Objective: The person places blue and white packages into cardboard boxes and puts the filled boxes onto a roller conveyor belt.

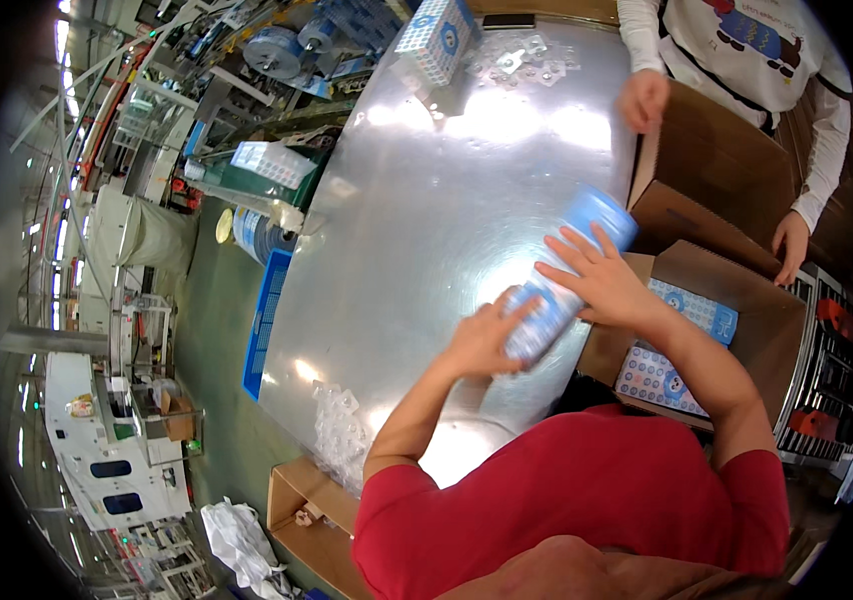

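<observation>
A blue-and-white soft package (539, 325), smeared by motion, is held slantwise above the shiny metal table (417, 230). My left hand (485, 338) grips its near end. Across its far, right side lies my right hand (602, 278), fingers spread over the wrapping and gripping it; what the thumb does is partly hidden. To the right of my right hand stands an open cardboard box (752, 290) with patterned blue-and-white packages (659, 378) inside.
Across the table a person in white has one hand (644, 100) at a second open cardboard box (712, 150). Clear plastic pieces (340, 430) lie at the near left edge, more (527, 62) at the far end beside a patterned package (437, 40). A blue crate (267, 325) stands left.
</observation>
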`<action>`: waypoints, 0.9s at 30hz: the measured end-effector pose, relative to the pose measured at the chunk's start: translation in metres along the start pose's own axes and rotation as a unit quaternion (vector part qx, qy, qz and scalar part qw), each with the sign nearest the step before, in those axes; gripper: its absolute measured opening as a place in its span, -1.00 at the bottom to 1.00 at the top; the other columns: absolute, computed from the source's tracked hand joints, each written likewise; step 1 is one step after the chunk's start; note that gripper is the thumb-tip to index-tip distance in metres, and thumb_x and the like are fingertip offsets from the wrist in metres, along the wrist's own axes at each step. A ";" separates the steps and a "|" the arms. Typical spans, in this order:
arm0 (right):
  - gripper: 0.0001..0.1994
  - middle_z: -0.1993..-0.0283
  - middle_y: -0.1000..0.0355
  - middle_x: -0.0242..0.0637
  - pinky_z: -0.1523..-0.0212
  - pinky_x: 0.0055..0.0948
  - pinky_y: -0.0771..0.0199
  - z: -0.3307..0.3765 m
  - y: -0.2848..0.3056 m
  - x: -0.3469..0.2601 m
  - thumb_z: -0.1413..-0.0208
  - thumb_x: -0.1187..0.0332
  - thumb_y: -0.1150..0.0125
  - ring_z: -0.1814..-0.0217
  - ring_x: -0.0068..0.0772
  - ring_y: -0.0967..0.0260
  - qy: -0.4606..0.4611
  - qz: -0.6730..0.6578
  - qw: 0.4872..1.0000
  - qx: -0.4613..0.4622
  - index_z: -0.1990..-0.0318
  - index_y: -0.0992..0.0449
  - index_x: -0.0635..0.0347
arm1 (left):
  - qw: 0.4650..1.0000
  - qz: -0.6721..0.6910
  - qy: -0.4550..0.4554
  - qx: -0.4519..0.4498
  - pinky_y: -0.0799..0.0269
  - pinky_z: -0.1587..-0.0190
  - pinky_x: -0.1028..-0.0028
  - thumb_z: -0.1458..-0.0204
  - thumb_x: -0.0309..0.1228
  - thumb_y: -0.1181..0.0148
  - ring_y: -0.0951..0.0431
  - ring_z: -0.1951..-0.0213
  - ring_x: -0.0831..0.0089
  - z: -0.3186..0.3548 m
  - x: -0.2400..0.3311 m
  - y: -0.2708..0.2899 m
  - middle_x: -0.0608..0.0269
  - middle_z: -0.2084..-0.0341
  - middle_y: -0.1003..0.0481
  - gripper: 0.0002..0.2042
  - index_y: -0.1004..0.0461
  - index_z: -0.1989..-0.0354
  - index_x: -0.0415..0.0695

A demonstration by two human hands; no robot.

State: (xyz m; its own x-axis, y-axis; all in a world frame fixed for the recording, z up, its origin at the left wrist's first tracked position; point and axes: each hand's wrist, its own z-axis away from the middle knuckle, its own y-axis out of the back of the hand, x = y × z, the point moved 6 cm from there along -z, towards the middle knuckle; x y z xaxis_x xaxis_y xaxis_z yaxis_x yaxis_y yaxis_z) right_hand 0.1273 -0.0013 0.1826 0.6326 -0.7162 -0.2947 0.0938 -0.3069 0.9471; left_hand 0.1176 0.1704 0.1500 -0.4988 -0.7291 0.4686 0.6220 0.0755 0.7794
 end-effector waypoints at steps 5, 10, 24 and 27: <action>-0.10 -0.23 -0.14 -0.13 -0.32 0.05 0.29 -0.014 -0.029 -0.014 0.40 -0.02 -0.41 -0.29 -0.12 -0.02 0.033 0.005 0.997 -0.072 -0.24 -0.15 -0.19 | 0.892 0.004 0.027 0.451 -0.06 -0.19 0.07 0.26 -0.39 -0.27 -0.07 -0.19 -0.22 0.004 -0.102 0.031 -0.27 -0.21 0.00 -0.18 -0.01 -0.27 -0.17; -0.14 -0.19 -0.18 -0.13 -0.31 0.01 0.22 -0.015 -0.030 -0.014 0.36 0.00 -0.38 -0.26 -0.14 -0.06 0.015 -0.017 0.998 -0.059 -0.23 -0.16 -0.17 | 0.747 -0.276 0.181 0.576 -0.13 -0.07 0.07 0.16 -0.55 -0.09 -0.15 -0.14 -0.10 -0.004 -0.185 0.157 -0.20 -0.17 -0.07 -0.31 -0.07 -0.26 -0.02; -0.04 -0.09 -0.22 -0.12 -0.22 -0.10 0.10 -0.006 -0.036 -0.004 0.47 0.13 -0.45 -0.20 -0.17 -0.10 0.043 0.003 0.997 -0.065 -0.25 -0.11 -0.06 | 0.884 -0.008 -0.102 0.457 -0.31 0.21 0.27 0.28 -0.72 0.02 -0.37 0.32 0.09 -0.004 -0.115 0.040 0.10 0.47 -0.43 -0.84 -0.38 0.55 -0.17; -0.08 -0.06 -0.24 -0.17 -0.12 -0.19 0.00 -0.009 -0.038 -0.002 0.48 0.17 -0.43 -0.15 -0.21 -0.13 0.079 0.031 0.991 -0.107 -0.22 -0.15 -0.04 | 0.958 0.031 -0.087 0.272 -0.32 0.22 0.28 0.25 -0.71 0.02 -0.41 0.26 0.08 0.071 -0.084 0.004 0.08 0.44 -0.46 -0.85 -0.39 0.55 -0.17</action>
State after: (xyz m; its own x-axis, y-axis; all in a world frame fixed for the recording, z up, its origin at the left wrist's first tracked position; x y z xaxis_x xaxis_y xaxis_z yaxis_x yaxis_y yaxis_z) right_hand 0.1292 0.0173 0.1480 0.7530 -0.6173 -0.2279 0.2007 -0.1143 0.9730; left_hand 0.1190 0.2808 0.1434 -0.5941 -0.5909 0.5458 0.2704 0.4924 0.8273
